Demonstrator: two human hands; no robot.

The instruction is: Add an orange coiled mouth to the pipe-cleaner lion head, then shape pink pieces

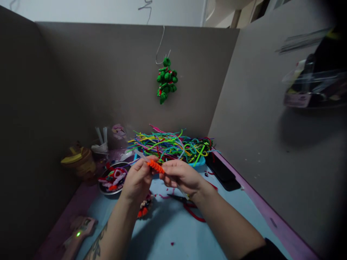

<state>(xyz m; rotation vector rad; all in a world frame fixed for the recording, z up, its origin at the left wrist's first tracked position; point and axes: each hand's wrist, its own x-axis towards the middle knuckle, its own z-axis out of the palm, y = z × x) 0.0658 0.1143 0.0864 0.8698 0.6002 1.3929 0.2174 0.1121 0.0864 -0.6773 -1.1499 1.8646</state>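
Note:
An orange pipe cleaner [156, 167] is coiled around a pale translucent stick [141, 156], held up in front of me over the table. My left hand [137, 178] is closed at the coil's left end, with the stick poking out above its fingers. At the coil's right end, my right hand [184, 176] pinches with thumb and fingers, and the stick's other end shows beneath the palm. Below my hands lie scissors [193, 213] with red handles, partly hidden by my right arm. A small multicoloured piece [144, 207] with orange parts sits beside my left wrist.
Many coloured pipe cleaners [168, 144] fill a blue tray [200, 163] at the back. A metal bowl [110, 195] of fuzzy pieces stands left, near a pink glue gun [84, 229] with a green light. A black phone-like slab [222, 171] lies right. A green tree-shaped ornament [166, 80] hangs behind.

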